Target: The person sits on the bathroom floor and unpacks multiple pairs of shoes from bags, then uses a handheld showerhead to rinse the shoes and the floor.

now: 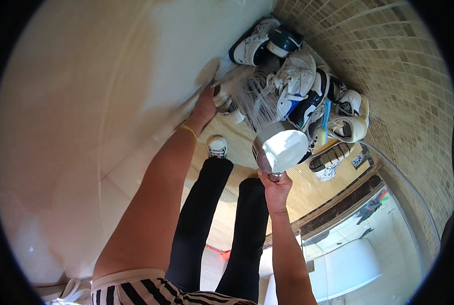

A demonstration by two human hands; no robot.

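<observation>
My right hand (276,190) is closed around the handle of a round silver shower head (283,148). Its fine jets of water spray up and to the left. In the path of the spray is a wet white shoe (231,115), partly hidden by the water. My left hand (205,105) grips this shoe at its left end; spray and blur obscure the fingertips. Just beyond the shower head lies a pile of wet shoes, with a white lace-up sneaker (295,76) on top. A blue brush (326,118) with pale bristles leans against the pile.
Beige mosaic tiles (384,66) line the right wall; a smooth pale wall (84,127) rises at left. A dark-soled shoe (331,161) lies on its side near the shower hose (404,178). Glass (359,254) curves along the lower right. My white shoe (217,147) stands on the ribbed floor.
</observation>
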